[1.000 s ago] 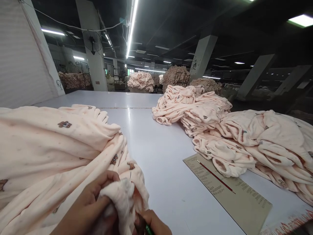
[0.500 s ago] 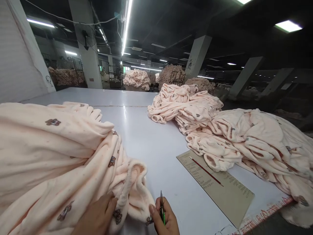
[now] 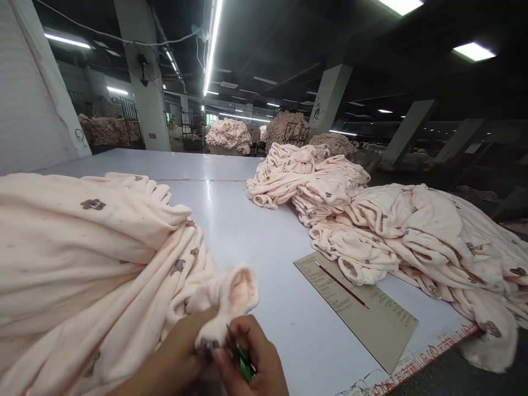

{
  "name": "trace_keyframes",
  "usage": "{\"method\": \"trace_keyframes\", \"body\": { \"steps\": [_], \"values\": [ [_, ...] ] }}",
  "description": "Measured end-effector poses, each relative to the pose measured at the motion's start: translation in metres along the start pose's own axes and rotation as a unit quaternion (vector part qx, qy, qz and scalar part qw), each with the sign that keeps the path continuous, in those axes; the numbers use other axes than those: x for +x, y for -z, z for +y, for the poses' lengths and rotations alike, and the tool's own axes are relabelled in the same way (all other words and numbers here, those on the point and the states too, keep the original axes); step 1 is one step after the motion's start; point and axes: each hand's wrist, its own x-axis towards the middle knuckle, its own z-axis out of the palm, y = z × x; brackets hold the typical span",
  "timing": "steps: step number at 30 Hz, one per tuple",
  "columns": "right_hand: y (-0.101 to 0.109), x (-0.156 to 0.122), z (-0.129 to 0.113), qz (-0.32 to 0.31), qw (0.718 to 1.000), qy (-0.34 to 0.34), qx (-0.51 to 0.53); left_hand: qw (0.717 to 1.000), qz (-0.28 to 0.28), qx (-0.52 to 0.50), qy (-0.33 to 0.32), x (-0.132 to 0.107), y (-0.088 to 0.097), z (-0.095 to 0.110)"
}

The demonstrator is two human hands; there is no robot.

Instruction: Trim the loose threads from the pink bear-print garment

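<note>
the garment [image 3: 103, 258] was soft, fleecy peach cloth, matt, printed with small brown bears. the snips [image 3: 243, 363] showed glossy green plastic. the surface [image 3: 256, 231] was smooth, pale and faintly shiny. the sheet [image 3: 363, 313] looked like matt tan card; the pencil [image 3: 340, 284] on it had a smooth red finish.

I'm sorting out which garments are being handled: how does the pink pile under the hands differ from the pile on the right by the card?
The near pile is held: the left hand pinches its cuff beside the right hand, which grips a green tool. The right pile lies untouched. The near pile shows broad smooth folds; the right pile is a jumble of bunched sleeves, overlapping the card. Both are pink fleece with small bear prints, on the white table.
</note>
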Motion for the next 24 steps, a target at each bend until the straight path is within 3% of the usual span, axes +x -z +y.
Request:
{"method": "trace_keyframes", "body": {
  "steps": [4,7,12,16,24],
  "values": [
    [0.011,0.013,-0.010,0.049,0.995,-0.013,-0.085,0.994,0.085,-0.055,0.048,0.009,0.015,-0.008],
    [0.016,0.011,0.005,-0.015,0.993,-0.039,-0.108,0.974,0.140,-0.160,0.080,0.008,0.029,-0.004],
    [0.005,0.005,0.038,-0.106,0.980,-0.031,-0.168,0.963,0.114,-0.222,0.102,0.006,0.036,-0.007],
    [0.002,0.006,0.044,-0.092,0.959,-0.035,-0.266,0.962,0.112,-0.224,0.105,0.006,0.035,-0.008],
    [0.000,0.009,0.043,-0.076,0.960,0.001,-0.271,0.963,0.095,-0.228,0.108,0.003,0.032,-0.003]
  ]
}}
